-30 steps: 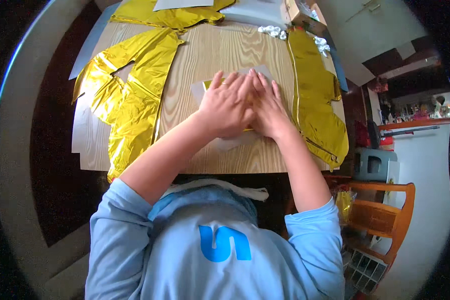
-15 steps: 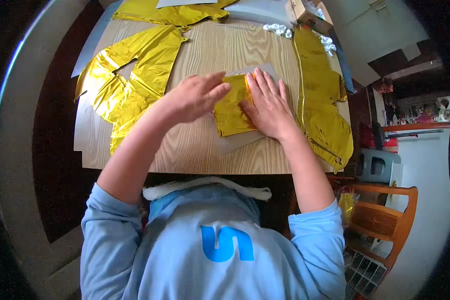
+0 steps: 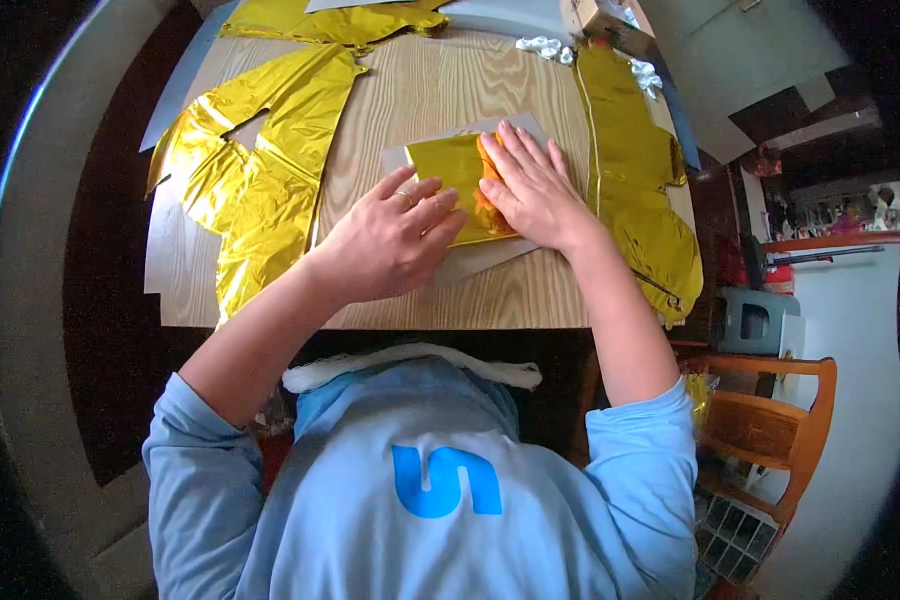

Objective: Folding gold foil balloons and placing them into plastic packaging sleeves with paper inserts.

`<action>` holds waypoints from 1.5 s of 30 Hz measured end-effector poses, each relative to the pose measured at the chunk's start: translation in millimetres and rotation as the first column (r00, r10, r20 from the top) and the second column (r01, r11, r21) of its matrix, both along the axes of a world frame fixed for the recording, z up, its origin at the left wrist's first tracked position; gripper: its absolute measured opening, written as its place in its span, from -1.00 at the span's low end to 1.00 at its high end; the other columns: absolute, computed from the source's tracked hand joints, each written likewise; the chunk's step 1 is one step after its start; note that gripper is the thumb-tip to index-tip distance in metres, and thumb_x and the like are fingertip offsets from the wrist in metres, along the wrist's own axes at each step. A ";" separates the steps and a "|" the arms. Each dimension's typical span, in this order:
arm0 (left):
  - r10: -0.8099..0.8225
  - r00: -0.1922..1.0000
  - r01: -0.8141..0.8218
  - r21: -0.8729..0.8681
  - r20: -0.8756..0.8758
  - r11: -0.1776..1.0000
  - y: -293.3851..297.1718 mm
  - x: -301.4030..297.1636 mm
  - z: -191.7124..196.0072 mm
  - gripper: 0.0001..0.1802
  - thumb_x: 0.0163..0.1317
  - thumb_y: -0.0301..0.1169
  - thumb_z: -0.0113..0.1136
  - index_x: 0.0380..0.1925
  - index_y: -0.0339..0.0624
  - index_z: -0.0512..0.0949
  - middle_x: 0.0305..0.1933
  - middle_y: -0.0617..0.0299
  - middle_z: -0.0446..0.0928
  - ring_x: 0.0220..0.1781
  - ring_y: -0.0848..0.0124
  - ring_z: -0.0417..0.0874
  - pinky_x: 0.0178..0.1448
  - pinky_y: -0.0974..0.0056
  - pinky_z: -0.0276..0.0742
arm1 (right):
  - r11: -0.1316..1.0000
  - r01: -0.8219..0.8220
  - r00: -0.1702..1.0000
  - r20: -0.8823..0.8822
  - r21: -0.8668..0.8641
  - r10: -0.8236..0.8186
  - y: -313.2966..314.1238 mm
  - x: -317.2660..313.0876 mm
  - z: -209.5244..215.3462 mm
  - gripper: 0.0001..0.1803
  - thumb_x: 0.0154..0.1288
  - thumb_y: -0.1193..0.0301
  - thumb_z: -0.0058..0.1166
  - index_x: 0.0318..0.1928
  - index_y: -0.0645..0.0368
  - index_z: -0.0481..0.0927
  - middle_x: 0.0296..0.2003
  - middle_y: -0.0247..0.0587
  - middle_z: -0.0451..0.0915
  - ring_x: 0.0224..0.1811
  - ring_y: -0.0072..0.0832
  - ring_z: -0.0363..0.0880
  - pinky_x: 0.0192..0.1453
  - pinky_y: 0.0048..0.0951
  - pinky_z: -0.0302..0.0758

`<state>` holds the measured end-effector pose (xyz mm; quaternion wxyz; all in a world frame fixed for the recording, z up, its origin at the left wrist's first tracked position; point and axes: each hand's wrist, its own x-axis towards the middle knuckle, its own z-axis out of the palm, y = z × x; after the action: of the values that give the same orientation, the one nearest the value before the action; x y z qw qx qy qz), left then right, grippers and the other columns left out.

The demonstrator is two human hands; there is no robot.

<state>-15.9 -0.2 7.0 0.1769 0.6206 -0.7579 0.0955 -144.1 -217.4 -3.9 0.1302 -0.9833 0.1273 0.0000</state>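
A folded piece of shiny gold foil (image 3: 442,165), which looks like a flat uninflated foil balloon, lies on a pale grey sheet (image 3: 470,262) in the middle of the table. My right hand (image 3: 540,200) presses flat on its right part, fingers stretched out, with an orange reflection beside the thumb. Over the foil's near left edge is my left hand (image 3: 390,240), fingers loosely bent and apart, a ring on one of them. Its fingertips rest on or just above the foil; exact contact is hidden.
Flat gold foil balloons lie at the left (image 3: 280,150), along the right edge (image 3: 625,170) and at the back (image 3: 330,22) of the wooden table (image 3: 420,80). Crumpled white pieces (image 3: 545,48) and a small box (image 3: 605,25) sit at the far right. A wooden chair (image 3: 760,415) stands at right.
My left hand has come down and nearer onto the foil's near left edge, uncovering its upper left corner. The foil looks smoother there. My right hand stays pressed on it.
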 end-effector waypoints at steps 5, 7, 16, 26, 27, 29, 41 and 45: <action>-0.088 0.995 0.090 -0.051 0.047 0.995 -4.5 2.1 -0.6 -0.40 -0.05 -0.30 0.37 0.07 -0.22 0.54 0.15 0.00 0.55 0.17 0.05 0.60 0.34 -0.11 0.44 | 0.999 -0.008 1.000 -0.006 0.052 0.008 -4.7 -2.1 0.5 -0.30 0.53 -0.03 -0.36 0.51 0.05 0.12 0.56 -0.04 -0.04 0.61 -0.14 -0.13 0.61 0.10 -0.31; -0.082 0.997 0.082 -0.080 0.006 0.993 -9.5 5.8 -2.8 -0.42 -0.04 -0.31 0.35 0.06 -0.23 0.54 0.14 -0.01 0.56 0.17 0.05 0.60 0.33 -0.09 0.46 | 0.999 -0.013 1.000 0.009 0.044 0.013 -7.0 -3.1 -2.4 -0.31 0.53 -0.03 -0.37 0.51 0.05 0.13 0.56 -0.07 -0.03 0.61 -0.16 -0.12 0.62 0.09 -0.32; 0.045 0.904 0.035 0.179 -0.424 0.983 -24.8 40.2 -11.8 -0.67 0.19 -0.53 0.24 -0.01 -0.23 0.63 0.05 0.03 0.64 0.04 0.08 0.68 0.15 0.14 0.61 | 0.998 -0.008 0.998 0.056 0.057 0.005 -9.2 5.1 -2.5 -0.38 0.55 0.05 -0.28 0.49 0.01 0.21 0.52 -0.10 0.11 0.58 -0.21 0.02 0.62 -0.07 -0.12; 0.091 0.867 -0.090 0.024 -0.490 0.996 -42.9 41.0 0.2 -0.80 0.33 -0.37 0.20 -0.19 -0.29 0.63 -0.43 -0.10 0.61 -0.38 -0.01 0.66 -0.24 0.08 0.58 | 0.939 0.072 0.862 0.454 0.336 -0.228 -38.5 -0.6 11.5 -0.54 0.54 0.15 -0.13 0.25 0.14 0.54 0.18 -0.03 0.59 0.24 -0.24 0.56 0.38 -0.34 0.38; 0.101 0.857 -0.102 0.026 -0.505 0.994 -39.7 42.4 0.6 -0.80 0.33 -0.36 0.20 -0.20 -0.29 0.63 -0.43 -0.10 0.60 -0.40 -0.02 0.65 -0.25 0.08 0.58 | 0.959 0.092 0.718 0.649 0.269 -0.251 -24.0 -4.7 26.5 -0.69 0.47 0.27 -0.01 -0.02 0.18 0.68 -0.12 -0.10 0.73 -0.07 -0.27 0.69 0.14 -0.32 0.52; 0.102 0.837 -0.106 0.023 -0.538 0.994 -39.4 44.0 1.4 -0.79 0.34 -0.35 0.19 -0.21 -0.30 0.62 -0.45 -0.11 0.59 -0.43 -0.02 0.63 -0.26 0.08 0.56 | 0.990 0.138 0.645 0.758 0.002 -0.092 9.0 -27.0 45.1 -0.79 0.35 0.30 0.08 -0.16 0.13 0.66 -0.21 -0.13 0.69 -0.16 -0.23 0.66 0.00 -0.19 0.49; 0.122 0.857 -0.110 0.054 -0.500 0.992 -45.6 45.9 12.4 -0.78 0.34 -0.36 0.19 -0.25 -0.34 0.61 -0.43 -0.16 0.56 -0.42 -0.08 0.56 -0.27 0.07 0.53 | 0.970 -0.021 0.922 0.371 -0.242 0.112 94.8 7.3 1.2 -0.79 0.09 0.33 0.25 -0.32 0.19 0.63 -0.31 -0.11 0.61 -0.26 -0.17 0.64 -0.11 -0.14 0.53; 0.124 0.838 -0.113 0.053 -0.532 0.992 -46.4 45.3 13.4 -0.78 0.34 -0.35 0.19 -0.21 -0.33 0.62 -0.42 -0.17 0.57 -0.40 -0.10 0.57 -0.25 0.06 0.53 | 0.961 0.004 0.955 0.285 -0.276 0.078 93.8 14.7 -2.2 -0.81 0.12 0.33 0.22 -0.34 0.20 0.63 -0.32 -0.11 0.62 -0.30 -0.16 0.67 -0.15 -0.14 0.56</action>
<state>29.4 -46.6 20.4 0.3684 0.6700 -0.6398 -0.0773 -129.4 -123.6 -6.0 0.0103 -0.9831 0.0867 -0.1607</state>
